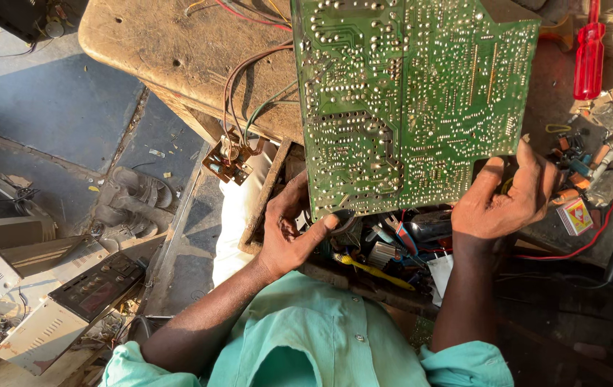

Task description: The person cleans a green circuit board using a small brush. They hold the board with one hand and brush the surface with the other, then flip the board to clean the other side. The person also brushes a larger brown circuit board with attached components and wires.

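Both hands grip the green circuit board by its near edge, solder side up over the table: left hand, right hand. I'd watch the wires (taut-ish); tilting further could tear them off.

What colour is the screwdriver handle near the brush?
The screwdriver handle is clear red, seen best in the head view, top right.
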